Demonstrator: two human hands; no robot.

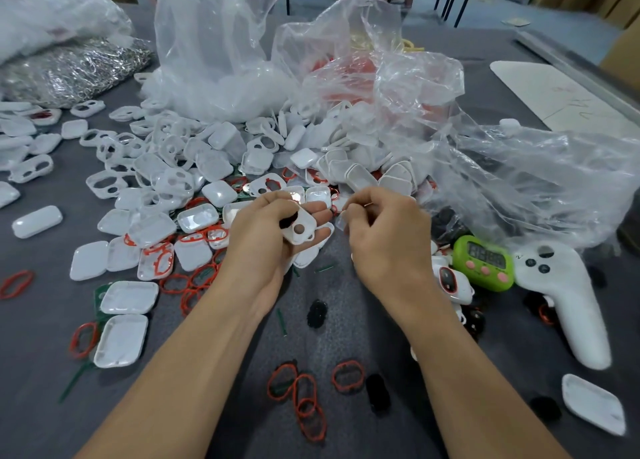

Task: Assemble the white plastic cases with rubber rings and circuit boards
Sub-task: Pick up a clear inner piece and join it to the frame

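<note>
Left hand (270,244) cups white case shell (300,230) by its rims; looks light, stiff, slick. Right hand (384,240), at its 3 o'clock, pinches small clear part (341,221).

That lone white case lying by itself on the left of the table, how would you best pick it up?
Probably from straight above, pinching the white case across its two long edges, near the middle. It lies flat, rounded side up, apart from the pile, so the narrow width suits a pinch and nothing crowds it.
</note>
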